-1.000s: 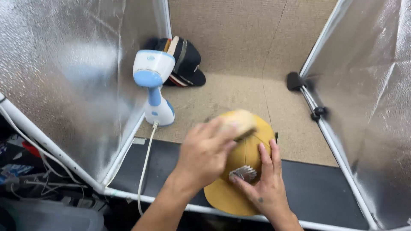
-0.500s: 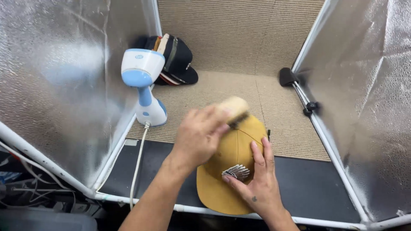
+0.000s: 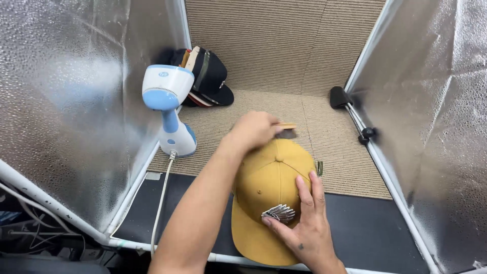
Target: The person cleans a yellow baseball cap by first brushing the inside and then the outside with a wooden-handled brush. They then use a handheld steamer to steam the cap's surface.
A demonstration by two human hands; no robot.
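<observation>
The fingers of the left hand (image 3: 256,130) are curling tight around a small wooden brush (image 3: 285,130), whose dark bristles are touching the back of the crown of a mustard-yellow cap (image 3: 271,190). The thumb is hidden under the knuckles, so how it is gripping I cannot tell. The forearm is reaching in from the lower left, crossing over the cap's left side.

The fingers of the right hand (image 3: 304,228) are lying long and close together, flat on the cap's right front panel, while the thumb is pointing left along the base of the crown, just under a silvery feathered emblem (image 3: 278,213) fixed to the front. That hand is pressing down on the cap rather than pinching it.

The cap is sitting with its brim towards the viewer, resting partly on a black mat (image 3: 375,231) and partly on ribbed beige carpet (image 3: 284,45). A bit of green strap is sticking out at its right edge.

To the left, a white and blue handheld steamer (image 3: 167,109) is standing upright, its white cord (image 3: 160,203) trailing down towards the near edge. Behind it a stack of dark caps (image 3: 205,76) is lying in the corner. Shiny silver panels (image 3: 66,101) on white frames are walling in both sides, with black clips (image 3: 368,134) on the right frame.
</observation>
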